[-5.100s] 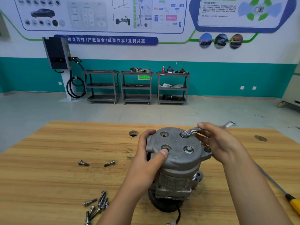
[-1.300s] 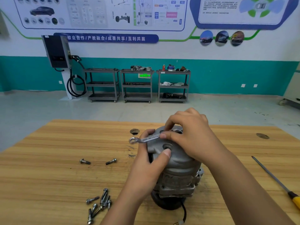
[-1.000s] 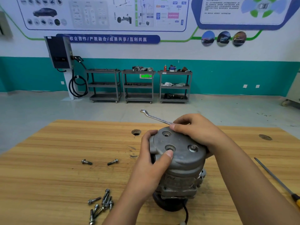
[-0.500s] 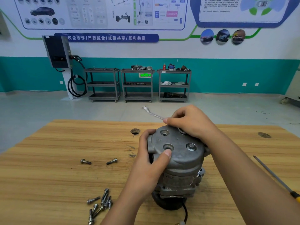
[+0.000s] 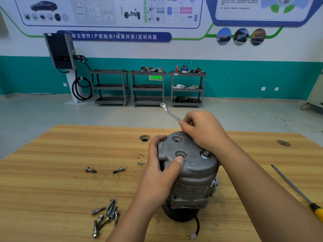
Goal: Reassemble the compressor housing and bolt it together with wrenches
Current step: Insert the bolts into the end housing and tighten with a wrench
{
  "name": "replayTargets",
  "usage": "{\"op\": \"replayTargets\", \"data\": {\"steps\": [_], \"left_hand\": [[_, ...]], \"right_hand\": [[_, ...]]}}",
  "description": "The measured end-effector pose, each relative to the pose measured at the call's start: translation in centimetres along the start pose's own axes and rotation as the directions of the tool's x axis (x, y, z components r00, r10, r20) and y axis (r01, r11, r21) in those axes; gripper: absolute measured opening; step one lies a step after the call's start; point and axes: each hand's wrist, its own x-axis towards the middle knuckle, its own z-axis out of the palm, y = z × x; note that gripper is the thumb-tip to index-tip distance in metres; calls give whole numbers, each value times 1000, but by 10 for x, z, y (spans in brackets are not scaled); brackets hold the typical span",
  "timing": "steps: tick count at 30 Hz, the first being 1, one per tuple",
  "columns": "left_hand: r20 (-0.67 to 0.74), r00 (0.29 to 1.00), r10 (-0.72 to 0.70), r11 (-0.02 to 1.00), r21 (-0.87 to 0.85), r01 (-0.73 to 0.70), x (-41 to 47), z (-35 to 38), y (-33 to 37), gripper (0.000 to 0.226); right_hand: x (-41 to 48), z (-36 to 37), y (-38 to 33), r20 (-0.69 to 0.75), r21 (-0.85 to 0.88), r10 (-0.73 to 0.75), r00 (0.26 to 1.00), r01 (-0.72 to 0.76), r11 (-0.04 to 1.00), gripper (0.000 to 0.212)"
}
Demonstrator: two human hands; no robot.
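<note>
A grey metal compressor housing (image 5: 194, 165) stands upright on the wooden table (image 5: 52, 180), its black pulley end down. My left hand (image 5: 160, 165) grips its left side, thumb on a hole in the top cover. My right hand (image 5: 202, 130) rests on the far edge of the cover and holds a thin silver wrench (image 5: 170, 112). The wrench's free end points up and to the far left; its lower end is hidden under my fingers. One bolt head (image 5: 205, 154) shows on the cover's right side.
Two loose bolts (image 5: 104, 170) lie left of the housing, and a pile of several bolts (image 5: 104, 216) sits near the front. A yellow-handled screwdriver (image 5: 297, 191) lies at the right. The table has round holes (image 5: 144, 137). Shelving carts stand by the far wall.
Over the past seconds the wrench has swung from the right, over the left side, to the far side of the cover. My left hand has kept its grip on the housing.
</note>
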Motion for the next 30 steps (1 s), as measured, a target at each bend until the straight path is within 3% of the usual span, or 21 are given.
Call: {"op": "replayTargets", "data": {"steps": [2, 5, 9, 12, 14, 16, 19, 22, 24, 26, 28, 30], "left_hand": [[-2, 1000, -9, 1000, -7, 9, 1, 3, 0, 47], [7, 1000, -25, 1000, -19, 25, 5, 4, 1, 43], [22, 999, -27, 999, -35, 28, 4, -2, 1, 42], [28, 999, -31, 998, -46, 32, 0, -6, 1, 43], [40, 998, -42, 998, -44, 44, -1, -10, 2, 45], [57, 997, -51, 998, -35, 53, -1, -13, 2, 48], [106, 994, -36, 999, 28, 33, -2, -16, 4, 58], [88, 995, -44, 999, 17, 43, 1, -25, 4, 61], [-99, 994, -35, 998, 43, 40, 12, -38, -7, 57], [-323, 946, 8, 962, 260, 81, 30, -57, -27, 32], [-415, 910, -16, 760, 587, 280, 49, -84, -53, 33], [-403, 901, -162, 406, 805, 433, 61, -109, -81, 47]], "right_hand": [[-3, -1, 3, -37, 96, -25, 999, 29, 995, 23], [-9, -4, 9, -154, 443, 20, 988, 51, 895, 18], [-14, -1, 17, -295, 633, 144, 945, 81, 770, 9], [-22, 0, 18, -373, 792, 294, 880, 137, 595, 5], [-29, -2, 15, -386, 889, 402, 830, 217, 404, 9], [-37, -3, 13, -386, 916, 428, 817, 283, 285, 18], [-52, -3, 12, -396, 902, 334, 855, 295, 315, 18], [-65, 6, 14, -379, 844, 204, 902, 247, 476, 17], [-70, 13, 14, -324, 790, 107, 940, 207, 577, 16], [-74, 16, 14, -276, 763, 75, 958, 171, 623, 17], [-77, 16, 15, -253, 757, 61, 966, 158, 634, 19], [-79, 17, 16, -248, 737, 23, 969, 173, 653, 23]]}}
